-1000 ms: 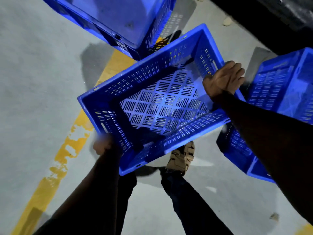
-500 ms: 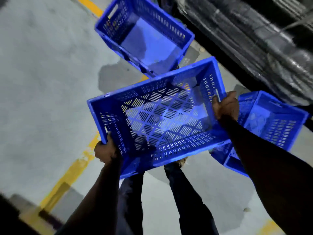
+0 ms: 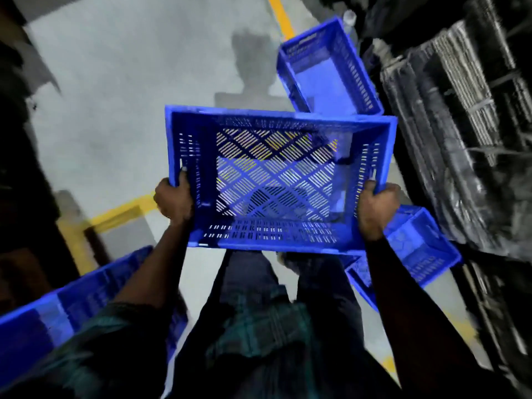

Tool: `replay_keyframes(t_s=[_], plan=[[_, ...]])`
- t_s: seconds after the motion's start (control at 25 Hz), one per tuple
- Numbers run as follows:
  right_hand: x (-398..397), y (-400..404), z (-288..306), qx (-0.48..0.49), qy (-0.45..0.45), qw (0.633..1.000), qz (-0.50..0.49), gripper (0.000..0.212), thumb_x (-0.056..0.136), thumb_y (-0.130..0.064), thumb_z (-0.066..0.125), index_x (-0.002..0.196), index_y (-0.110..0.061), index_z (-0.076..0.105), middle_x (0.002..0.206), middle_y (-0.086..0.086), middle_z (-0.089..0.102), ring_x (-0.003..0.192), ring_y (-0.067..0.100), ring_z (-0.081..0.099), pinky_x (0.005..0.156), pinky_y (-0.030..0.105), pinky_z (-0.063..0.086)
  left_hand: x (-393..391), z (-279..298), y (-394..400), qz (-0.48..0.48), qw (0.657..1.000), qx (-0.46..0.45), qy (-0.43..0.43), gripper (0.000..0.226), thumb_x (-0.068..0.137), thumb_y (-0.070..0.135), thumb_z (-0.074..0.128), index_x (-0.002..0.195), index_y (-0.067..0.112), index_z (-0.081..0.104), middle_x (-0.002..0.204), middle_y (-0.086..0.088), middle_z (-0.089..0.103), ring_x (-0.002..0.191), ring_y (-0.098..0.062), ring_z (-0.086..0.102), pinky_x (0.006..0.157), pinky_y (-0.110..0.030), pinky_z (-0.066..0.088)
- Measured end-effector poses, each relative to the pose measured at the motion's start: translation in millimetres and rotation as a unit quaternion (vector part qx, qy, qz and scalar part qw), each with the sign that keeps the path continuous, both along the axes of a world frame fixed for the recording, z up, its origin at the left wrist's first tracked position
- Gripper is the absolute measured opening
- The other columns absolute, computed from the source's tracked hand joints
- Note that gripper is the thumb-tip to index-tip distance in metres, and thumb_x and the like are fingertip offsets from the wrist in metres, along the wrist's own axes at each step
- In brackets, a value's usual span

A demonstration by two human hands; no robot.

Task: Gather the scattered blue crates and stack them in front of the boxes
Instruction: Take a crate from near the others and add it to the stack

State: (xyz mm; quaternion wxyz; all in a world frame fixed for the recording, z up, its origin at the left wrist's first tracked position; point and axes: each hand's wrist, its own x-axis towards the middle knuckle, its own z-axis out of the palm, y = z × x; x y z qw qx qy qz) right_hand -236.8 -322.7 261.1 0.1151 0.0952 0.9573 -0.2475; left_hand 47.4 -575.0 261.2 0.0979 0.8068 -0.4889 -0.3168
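Note:
I hold an empty blue slotted crate (image 3: 276, 180) level in front of my body, above my legs. My left hand (image 3: 174, 201) grips its left end wall and my right hand (image 3: 375, 208) grips its right end wall. A second blue crate (image 3: 328, 67) stands on the floor ahead, beyond the held one. A third blue crate (image 3: 414, 249) lies on the floor to my right, partly behind my right arm. A fourth blue crate (image 3: 72, 306) sits low at my left, cut off by the frame edge.
Dark plastic-wrapped stacked goods (image 3: 460, 125) line the right side. The grey concrete floor (image 3: 129, 96) carries yellow painted lines (image 3: 121, 214). A dark object (image 3: 17, 168) fills the left edge. My legs (image 3: 273, 312) are below the held crate.
The crate has risen off the floor and turned level, square to my body. My view has swung, bringing the wrapped goods on the right and a crate at my left into sight.

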Motion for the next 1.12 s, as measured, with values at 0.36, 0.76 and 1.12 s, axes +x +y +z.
replay_keyframes(t_s=[0.36,0.76,1.12], plan=[[40.0,-37.0,88.4,-0.108,0.049,0.969,0.214,0.043,0.09,-0.034,0.06,0.117,-0.002,0.054,0.112,0.025,0.067,0.104,0.042,0.062,0.084,0.043,0.044,126.4,82.8,128.1,0.222,0.968,-0.115,-0.017,0.058,0.088,0.059,0.056,0.109,0.006,0.067,0.11,-0.025,0.069,0.105,-0.043,0.063,0.084,-0.045,0.049],[171.4,-88.3,169.0,-0.214,0.025,0.876,0.432,0.037,0.089,-0.035,0.059,0.118,-0.013,0.058,0.118,0.018,0.067,0.11,0.037,0.061,0.089,0.041,0.045,250.6,165.4,288.9,0.452,0.868,-0.203,-0.034,0.059,0.092,0.058,0.05,0.105,0.002,0.063,0.112,-0.029,0.065,0.106,-0.047,0.06,0.084,-0.049,0.046],[400.2,-154.0,185.8,-0.232,-0.009,0.753,0.616,0.036,0.088,-0.037,0.059,0.116,-0.013,0.057,0.112,0.023,0.068,0.106,0.042,0.062,0.091,0.043,0.046,399.1,166.3,356.3,0.639,0.735,-0.222,-0.046,0.058,0.088,0.061,0.052,0.104,0.007,0.067,0.105,-0.029,0.067,0.099,-0.049,0.062,0.085,-0.052,0.049]])
